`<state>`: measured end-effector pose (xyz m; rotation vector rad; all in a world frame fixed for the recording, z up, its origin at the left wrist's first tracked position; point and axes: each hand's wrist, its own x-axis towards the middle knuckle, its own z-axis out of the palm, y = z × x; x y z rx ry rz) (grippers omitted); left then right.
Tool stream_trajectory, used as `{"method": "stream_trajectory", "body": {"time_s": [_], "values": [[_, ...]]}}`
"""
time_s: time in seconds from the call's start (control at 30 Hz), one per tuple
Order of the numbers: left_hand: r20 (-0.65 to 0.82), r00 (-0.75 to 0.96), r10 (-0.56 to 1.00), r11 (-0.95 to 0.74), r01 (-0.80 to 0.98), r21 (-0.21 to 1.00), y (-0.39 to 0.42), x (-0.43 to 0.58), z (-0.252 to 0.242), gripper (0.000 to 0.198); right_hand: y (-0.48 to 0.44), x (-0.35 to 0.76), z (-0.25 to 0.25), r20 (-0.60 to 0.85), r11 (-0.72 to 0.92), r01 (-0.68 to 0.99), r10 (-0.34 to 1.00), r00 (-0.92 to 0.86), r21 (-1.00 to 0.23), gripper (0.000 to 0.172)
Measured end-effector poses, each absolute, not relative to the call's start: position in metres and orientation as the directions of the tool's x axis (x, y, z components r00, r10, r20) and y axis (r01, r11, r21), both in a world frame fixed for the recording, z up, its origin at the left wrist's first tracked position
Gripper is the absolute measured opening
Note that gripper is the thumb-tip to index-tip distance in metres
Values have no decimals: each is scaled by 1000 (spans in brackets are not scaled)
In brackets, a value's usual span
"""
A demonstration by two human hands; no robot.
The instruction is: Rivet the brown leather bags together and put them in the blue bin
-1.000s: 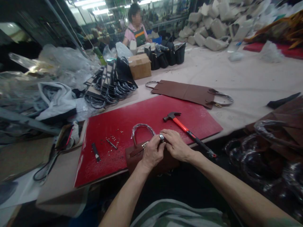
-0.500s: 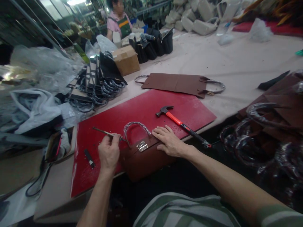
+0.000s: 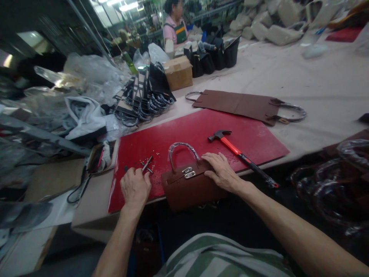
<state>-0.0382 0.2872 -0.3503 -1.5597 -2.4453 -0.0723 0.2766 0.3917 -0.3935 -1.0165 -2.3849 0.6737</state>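
A brown handbag [image 3: 190, 188] with a wrapped handle and a silver clasp [image 3: 188, 172] lies at the near edge of a red mat [image 3: 201, 134]. My right hand [image 3: 220, 172] lies flat on the bag's top, fingers stretched out, right of the clasp. My left hand [image 3: 135, 187] is closed on a thin metal rod tool [image 3: 147, 164], its tip among several small metal studs [image 3: 150, 156] scattered on the mat, left of the bag.
A hammer [image 3: 242, 157] with an orange and black handle lies on the mat to the right. A flat brown bag piece [image 3: 245, 104] lies beyond the mat. Stacked dark bags [image 3: 144, 100], a cardboard box [image 3: 178, 72] and plastic wrap sit at left. Another person [image 3: 174, 23] works at the far end.
My left hand left the clasp, picked up the rod tool and now holds its tip down among the studs. My right hand moved from the clasp and flattened on the bag.
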Motion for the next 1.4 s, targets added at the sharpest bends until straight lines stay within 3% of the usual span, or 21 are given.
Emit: {"method": "stream_trajectory", "body": {"time_s": [0.13, 0.2, 0.33, 0.4, 0.6, 0.7, 0.83, 0.97, 1.13, 1.3, 1.4], "values": [[282, -70, 957, 26, 987, 157, 283, -3, -362, 17, 391, 274, -393, 236, 581, 484, 765, -600, -654, 26], [251, -2, 968, -51, 978, 203, 284, 15, -366, 13, 391, 272, -391, 222, 558, 483, 778, -588, -675, 19], [170, -93, 981, 42, 958, 284, 292, 29, -367, 5, 393, 269, -388, 207, 543, 492, 787, -581, -681, 19], [154, -119, 981, 55, 929, 366, 295, 28, -368, 10, 394, 269, -389, 208, 537, 491, 792, -575, -687, 18], [400, -303, 865, 53, 847, 529, 293, 26, -387, 17, 396, 263, -398, 272, 503, 500, 843, -465, -705, 11], [500, -444, 744, 135, 832, 538, 294, 32, -395, 18, 393, 256, -403, 319, 471, 534, 879, -355, -702, 10], [457, -493, 740, 221, 820, 527, 297, 35, -394, 12, 388, 250, -404, 347, 436, 583, 900, -264, -686, 5], [434, -412, 801, 120, 821, 559, 294, 32, -393, 12, 389, 252, -400, 320, 480, 568, 875, -363, -668, 32], [538, -267, 799, -50, 863, 503, 289, 28, -402, 16, 389, 250, -400, 308, 515, 595, 854, -419, -617, 31], [545, -207, 812, -33, 917, 398, 290, 29, -407, 17, 377, 236, -389, 357, 551, 720, 831, -427, -421, 34], [563, -194, 803, -37, 927, 373, 290, 30, -407, 17, 370, 229, -381, 361, 641, 705, 762, -538, -302, 38]]}}
